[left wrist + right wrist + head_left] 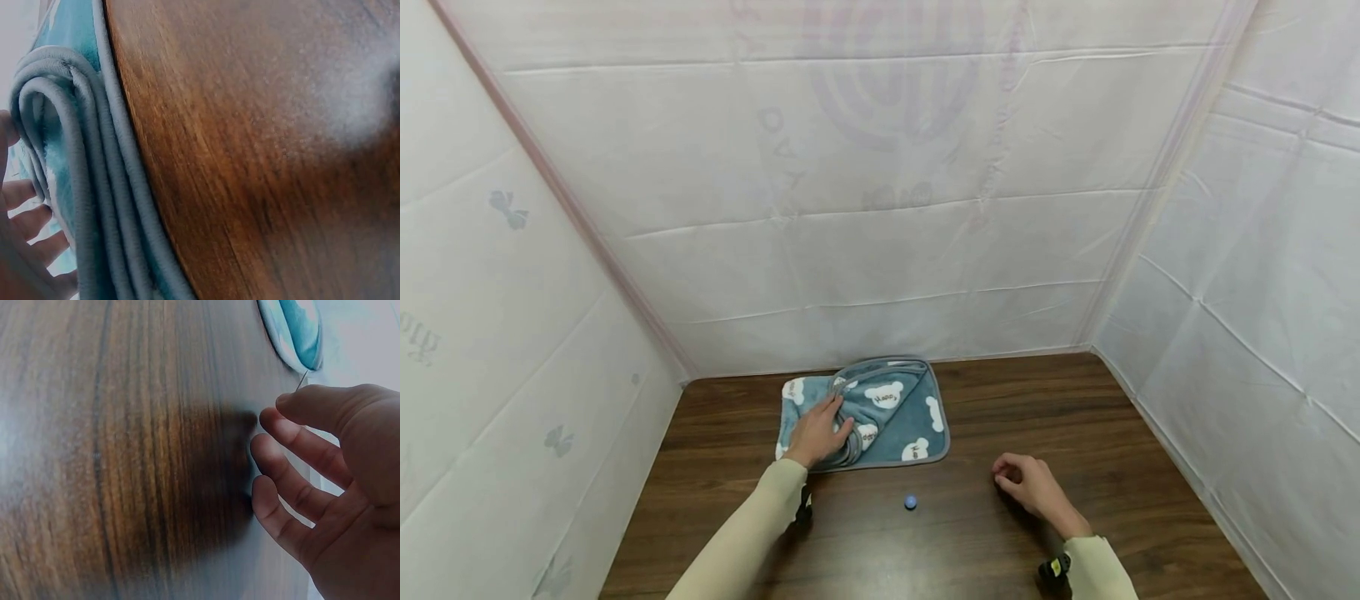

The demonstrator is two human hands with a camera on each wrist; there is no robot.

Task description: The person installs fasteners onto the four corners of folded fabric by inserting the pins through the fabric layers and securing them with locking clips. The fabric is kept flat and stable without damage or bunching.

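Observation:
A folded teal blanket (pixel 898 421) with grey piping and white bear-head and bone patches lies at the back of the table. My left hand (pixel 817 433) rests on its left part, beside rolled layers of the grey edging (pixel 112 181); the fingers (pixel 31 222) look fairly straight. To the right of the blanket, my right hand (pixel 1030 483) is low over the table. Its thumb and index finger pinch a thin needle (pixel 302 380), of which only a short length shows past the fingertips. A small blue ball-like thing (pixel 911 502) sits on the table between the hands.
The dark brown wooden table (pixel 985 558) is enclosed by white sheet walls (pixel 880 250) at the back, left and right. Black wrist devices (pixel 1054 569) are worn at both sleeve cuffs.

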